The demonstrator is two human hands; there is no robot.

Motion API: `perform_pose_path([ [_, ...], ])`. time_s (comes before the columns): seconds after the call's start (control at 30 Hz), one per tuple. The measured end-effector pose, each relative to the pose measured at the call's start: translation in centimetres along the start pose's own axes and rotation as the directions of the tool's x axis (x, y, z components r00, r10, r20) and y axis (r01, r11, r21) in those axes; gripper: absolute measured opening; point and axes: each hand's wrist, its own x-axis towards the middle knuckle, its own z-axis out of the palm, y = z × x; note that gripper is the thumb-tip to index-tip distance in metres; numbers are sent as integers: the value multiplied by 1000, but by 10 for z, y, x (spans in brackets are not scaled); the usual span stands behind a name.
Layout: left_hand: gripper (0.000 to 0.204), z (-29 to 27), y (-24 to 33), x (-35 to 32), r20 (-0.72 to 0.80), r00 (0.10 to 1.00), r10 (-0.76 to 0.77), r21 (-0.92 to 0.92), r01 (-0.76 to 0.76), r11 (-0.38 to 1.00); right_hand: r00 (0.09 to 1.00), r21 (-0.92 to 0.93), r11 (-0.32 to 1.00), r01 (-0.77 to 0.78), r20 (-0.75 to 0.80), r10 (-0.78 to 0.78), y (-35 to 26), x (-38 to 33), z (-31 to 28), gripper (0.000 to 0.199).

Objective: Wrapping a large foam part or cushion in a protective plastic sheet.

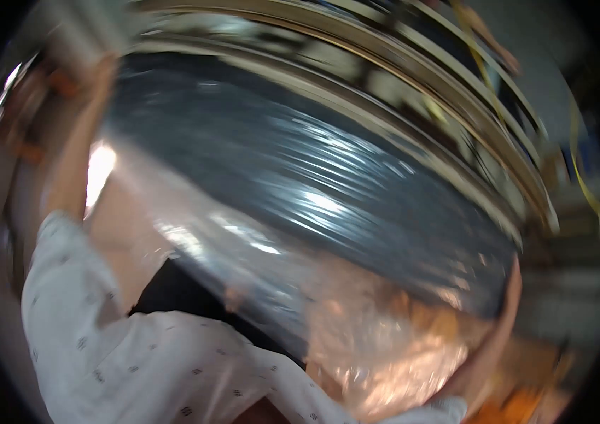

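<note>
A large dark grey bundle [257,148] in shiny, creased plastic stretches on a slant across the view in front of me. Clear plastic film [236,237] hangs along its near side, and something brown shows through the film at the lower right. My left hand [104,67] is raised at the bundle's far left corner, beside a blurred pale thing; motion smears its fingers. At the right end, my right hand [513,283] grips the bundle's edge, its fingers partly hidden. Both forearms come out of white patterned sleeves.
Long wooden rails of a rack or bench [356,42] run behind the bundle. A yellow strap [584,177] hangs at the right. Another person's arm [487,35] shows at the top right. Blurred orange material [519,403] lies at the lower right.
</note>
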Motion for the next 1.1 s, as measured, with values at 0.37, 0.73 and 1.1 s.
perform_pose_path([
  [0.37, 13, -35, 114, 31, 466, 821, -330, -812, 545, 208, 685, -291, 638, 713, 97, -722, -166, -85, 217, 15],
  [0.73, 12, -36, 128, 30, 209, 847, -489, -925, 333, 181, 415, 475, 800, 366, 686, -598, -318, -244, 579, 33],
  [1.1, 13, -21, 121, 25, 47, 844, -534, -936, 224, 271, 434, 628, 772, 101, 670, -602, -357, -243, 686, 14],
])
